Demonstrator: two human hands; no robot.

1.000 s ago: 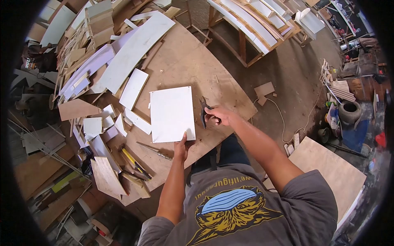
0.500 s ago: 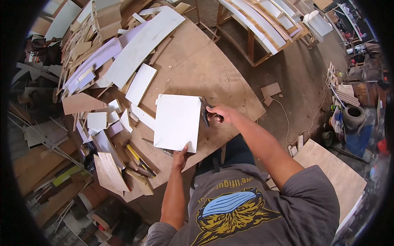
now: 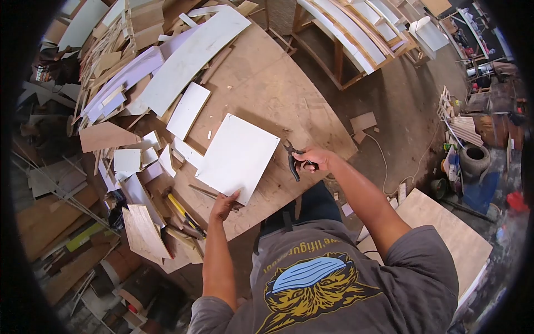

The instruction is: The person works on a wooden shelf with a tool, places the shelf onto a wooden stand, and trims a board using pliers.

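A white square board (image 3: 239,157) is tilted at an angle above the plywood tabletop. My left hand (image 3: 227,205) grips its near corner, thumb on the white face and the other fingers underneath. In my right hand (image 3: 315,160) is a pair of pliers (image 3: 292,161) with dark handles, held just right of the board and apart from it. The jaws point up toward the far side, and the handles look spread. Small dark spots show near the board's corners. What lies under the board is hidden.
A yellow-handled hammer (image 3: 186,214) lies at the table's left near side. White and wooden offcuts (image 3: 127,161) clutter the left, with a long white panel (image 3: 194,61) behind. A wooden frame (image 3: 339,55) stands beyond the plywood table (image 3: 311,117). A plywood sheet (image 3: 434,234) lies right.
The board has turned clockwise and its near corner has shifted left with my left hand. My right hand and the pliers have moved right, away from the board's edge.
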